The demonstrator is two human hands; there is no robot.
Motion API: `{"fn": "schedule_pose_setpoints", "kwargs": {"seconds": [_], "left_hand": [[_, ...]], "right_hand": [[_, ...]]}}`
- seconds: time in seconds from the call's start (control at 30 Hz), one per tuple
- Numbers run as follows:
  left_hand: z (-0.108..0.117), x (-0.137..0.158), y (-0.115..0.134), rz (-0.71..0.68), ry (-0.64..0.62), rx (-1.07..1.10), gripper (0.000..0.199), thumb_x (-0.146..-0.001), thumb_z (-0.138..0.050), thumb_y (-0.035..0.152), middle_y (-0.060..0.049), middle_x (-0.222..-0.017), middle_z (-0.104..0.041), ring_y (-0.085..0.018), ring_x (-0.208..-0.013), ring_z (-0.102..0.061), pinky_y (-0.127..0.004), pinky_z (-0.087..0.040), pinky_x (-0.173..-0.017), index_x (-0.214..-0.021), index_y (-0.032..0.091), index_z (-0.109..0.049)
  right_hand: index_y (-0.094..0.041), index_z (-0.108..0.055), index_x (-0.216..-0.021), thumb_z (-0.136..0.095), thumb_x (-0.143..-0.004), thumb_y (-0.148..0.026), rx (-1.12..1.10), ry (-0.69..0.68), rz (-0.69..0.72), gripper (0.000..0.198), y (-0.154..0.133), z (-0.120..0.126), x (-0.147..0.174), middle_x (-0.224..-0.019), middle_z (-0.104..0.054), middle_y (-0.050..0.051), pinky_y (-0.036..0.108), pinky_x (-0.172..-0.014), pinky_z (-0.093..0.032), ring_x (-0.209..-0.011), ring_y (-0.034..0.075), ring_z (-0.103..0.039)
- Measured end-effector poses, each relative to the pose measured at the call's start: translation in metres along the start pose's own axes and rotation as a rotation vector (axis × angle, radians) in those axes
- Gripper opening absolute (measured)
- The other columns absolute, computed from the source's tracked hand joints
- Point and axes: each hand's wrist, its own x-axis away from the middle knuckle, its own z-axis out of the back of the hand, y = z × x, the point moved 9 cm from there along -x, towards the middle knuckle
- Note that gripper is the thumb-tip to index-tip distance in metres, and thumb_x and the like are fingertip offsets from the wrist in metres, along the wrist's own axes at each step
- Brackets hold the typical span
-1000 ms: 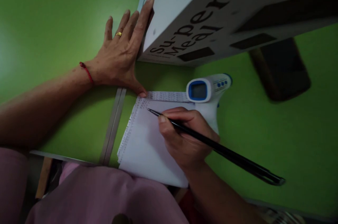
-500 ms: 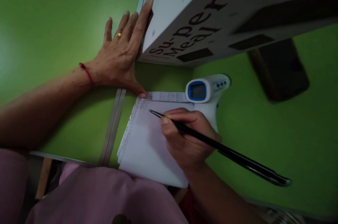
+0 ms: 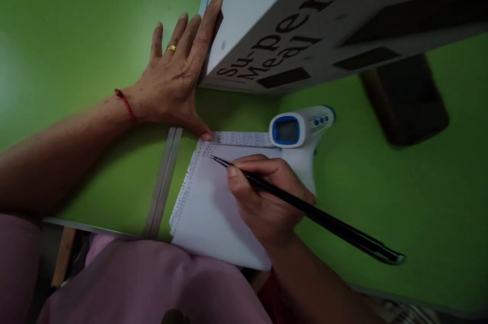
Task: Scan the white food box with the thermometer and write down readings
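My right hand (image 3: 267,202) grips a long black pen (image 3: 324,221), its tip resting near the top left of a white sheet of paper (image 3: 209,212) with torn perforated edges. My left hand (image 3: 173,77) lies flat on the green table (image 3: 76,34), fingers spread. Its thumb presses the paper's top left corner, and its fingertips touch the side of a white box (image 3: 259,19) printed "Super Meal". A gold ring and a red wrist string are on that hand. A white and blue infrared thermometer (image 3: 299,130) lies just beyond my right hand.
A dark phone-like object (image 3: 406,100) lies on the green table at the right, behind the box. A metal seam strip (image 3: 163,181) runs between two table tops. My pink sleeve and lap (image 3: 145,283) fill the bottom edge.
The pen tip shifted slightly right, then back left near the paper's top corner. The left hand has stayed in place.
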Motion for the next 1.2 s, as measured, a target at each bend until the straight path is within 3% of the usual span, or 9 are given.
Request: {"fn": "schedule_pose_setpoints", "kwargs": {"seconds": [0.4,0.53,0.67,0.77,0.9,1.0,1.07,1.13,1.2], "left_hand": [[-0.001,0.000,0.000,0.003,-0.011,0.034,0.163,-0.041,-0.063,0.090,-0.021,-0.158,0.014,-0.043,-0.146,0.011,-0.063,0.012,-0.114,-0.148,-0.001,0.019],[0.000,-0.001,0.000,-0.018,0.022,0.085,0.163,-0.039,-0.057,0.095,-0.020,-0.159,0.013,-0.045,-0.145,0.011,-0.063,0.014,-0.113,-0.150,0.001,0.017],[0.002,-0.002,-0.002,-0.065,0.068,0.105,0.163,-0.039,-0.049,0.100,-0.024,-0.158,0.009,-0.047,-0.145,0.008,-0.065,0.013,-0.113,-0.149,0.000,0.017],[0.006,-0.003,-0.006,-0.145,0.124,0.164,0.158,-0.042,-0.048,0.100,-0.023,-0.159,0.007,-0.052,-0.143,0.006,-0.070,0.013,-0.110,-0.150,0.004,0.015],[0.015,-0.005,-0.012,-0.226,0.218,0.202,0.154,-0.042,-0.056,0.098,-0.022,-0.159,-0.002,-0.053,-0.143,-0.003,-0.074,0.009,-0.109,-0.152,0.014,0.012],[0.041,0.002,-0.013,-0.256,0.424,0.309,0.140,-0.048,-0.053,0.097,-0.018,-0.157,-0.010,-0.048,-0.143,-0.011,-0.073,-0.008,-0.111,-0.151,0.020,0.003],[0.078,0.024,-0.017,-0.255,0.764,0.428,0.108,-0.063,-0.049,0.092,-0.016,-0.145,-0.028,-0.040,-0.135,-0.029,-0.068,-0.025,-0.108,-0.141,0.023,-0.017],[0.112,0.058,-0.018,-0.230,1.103,0.505,0.078,-0.075,-0.044,0.084,-0.012,-0.128,-0.037,-0.035,-0.124,-0.039,-0.065,-0.033,-0.104,-0.122,0.023,-0.030],[0.131,0.075,-0.005,-0.199,1.138,0.527,0.067,-0.083,-0.041,0.079,-0.010,-0.125,-0.038,-0.033,-0.123,-0.040,-0.064,-0.035,-0.103,-0.118,0.023,-0.034]], "right_hand": [[-0.020,-0.059,-0.088,-0.064,-0.084,-0.019,-0.060,0.044,0.004,0.006,0.000,0.007,0.000,-0.077,-0.065,0.000,0.024,-0.056,-0.051,-0.067,0.012,-0.063],[-0.020,-0.062,-0.101,-0.060,-0.087,-0.017,0.121,0.026,0.175,0.015,-0.013,0.010,-0.005,-0.088,-0.062,0.003,0.029,-0.068,-0.056,-0.081,0.015,-0.064],[-0.020,-0.057,-0.122,-0.055,-0.088,-0.007,0.346,0.001,0.379,0.037,-0.024,0.003,-0.007,-0.104,-0.056,0.008,0.031,-0.079,-0.058,-0.095,0.017,-0.061],[-0.021,-0.051,-0.134,-0.043,-0.092,-0.004,0.385,-0.098,0.373,0.046,-0.019,-0.006,-0.010,-0.114,-0.052,0.011,0.035,-0.085,-0.058,-0.106,0.020,-0.058],[-0.023,-0.054,-0.132,-0.038,-0.093,-0.009,0.270,-0.051,0.349,0.044,-0.021,0.004,-0.016,-0.112,-0.053,0.010,0.039,-0.088,-0.057,-0.106,0.019,-0.059],[-0.012,-0.059,-0.125,-0.051,-0.090,-0.029,0.199,-0.067,0.372,0.039,-0.024,0.003,-0.017,-0.106,-0.057,0.014,0.044,-0.088,-0.056,-0.101,0.024,-0.060],[-0.008,-0.062,-0.120,-0.059,-0.084,-0.037,0.215,-0.099,0.383,0.046,-0.023,-0.003,-0.017,-0.101,-0.060,0.014,0.044,-0.084,-0.056,-0.094,0.024,-0.061],[-0.011,-0.065,-0.117,-0.061,-0.081,-0.031,0.235,-0.118,0.373,0.042,-0.018,-0.008,-0.018,-0.100,-0.064,0.012,0.041,-0.082,-0.056,-0.090,0.022,-0.061],[-0.015,-0.066,-0.115,-0.058,-0.082,-0.026,0.215,-0.111,0.336,0.036,-0.012,-0.010,-0.022,-0.101,-0.066,0.010,0.038,-0.083,-0.055,-0.090,0.020,-0.062]]}}
